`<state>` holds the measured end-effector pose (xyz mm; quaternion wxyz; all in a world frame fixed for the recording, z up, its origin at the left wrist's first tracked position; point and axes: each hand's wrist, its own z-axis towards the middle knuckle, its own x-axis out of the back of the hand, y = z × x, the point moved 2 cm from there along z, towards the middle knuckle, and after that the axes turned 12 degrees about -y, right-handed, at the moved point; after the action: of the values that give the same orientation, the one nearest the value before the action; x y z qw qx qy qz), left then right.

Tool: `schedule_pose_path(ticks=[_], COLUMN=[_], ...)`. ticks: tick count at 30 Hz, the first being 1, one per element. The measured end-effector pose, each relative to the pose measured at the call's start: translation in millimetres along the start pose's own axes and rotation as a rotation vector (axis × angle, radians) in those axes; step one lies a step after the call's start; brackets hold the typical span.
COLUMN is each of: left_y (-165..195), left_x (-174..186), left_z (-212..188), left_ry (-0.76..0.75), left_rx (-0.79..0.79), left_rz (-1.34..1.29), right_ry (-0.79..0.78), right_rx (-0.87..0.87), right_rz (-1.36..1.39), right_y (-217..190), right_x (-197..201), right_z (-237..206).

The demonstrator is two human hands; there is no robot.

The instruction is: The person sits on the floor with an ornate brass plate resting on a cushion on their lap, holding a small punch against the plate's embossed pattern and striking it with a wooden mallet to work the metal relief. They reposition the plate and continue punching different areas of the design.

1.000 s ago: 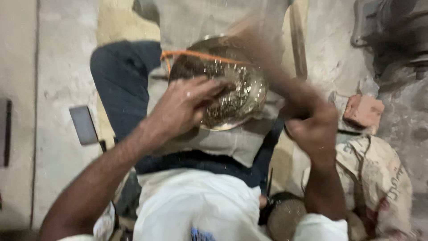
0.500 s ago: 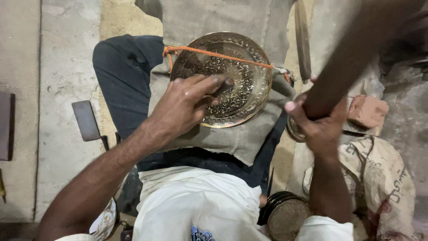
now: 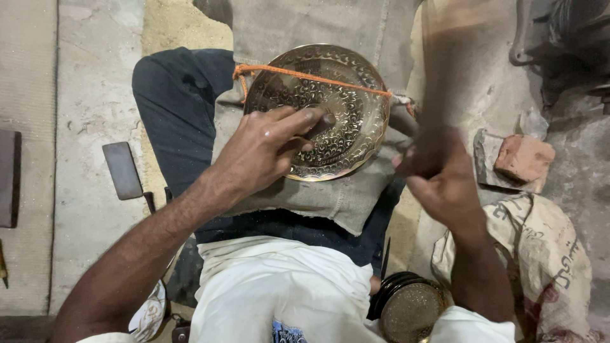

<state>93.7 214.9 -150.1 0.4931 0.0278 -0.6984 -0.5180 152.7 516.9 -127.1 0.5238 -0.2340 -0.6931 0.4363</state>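
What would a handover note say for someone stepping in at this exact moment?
Left hand: pressed on the engraved brass plate, fingertips near its centre, gripping something small that cannot be made out.
Right hand: closed round a blurred stick-like tool, raised to the right of the plate.
Plate: lies on a grey cloth over the person's lap, with an orange cord across its upper part.
Nearby: a brick and a sack on the right, more round metal pieces by the right elbow.
Done: pattern covers most of the plate's visible face.
Left: cannot be told from this view.
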Motion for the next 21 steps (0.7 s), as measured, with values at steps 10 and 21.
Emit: schedule_pose_path(ticks=[10, 21], left_y=[-5.2, -5.3], left_x=[-2.6, 1.8], left_z=[1.8, 2.3], left_ry=[-0.004, -0.105], left_rx=[-0.046, 0.02], left_rz=[0.038, 0.01], right_ry=[-0.022, -0.017], right_rx=[-0.013, 0.003], right_rz=[-0.464, -0.511], right_y=[-8.3, -0.4], right_x=[-4.6, -3.9], right_z=[-13.0, -21.5])
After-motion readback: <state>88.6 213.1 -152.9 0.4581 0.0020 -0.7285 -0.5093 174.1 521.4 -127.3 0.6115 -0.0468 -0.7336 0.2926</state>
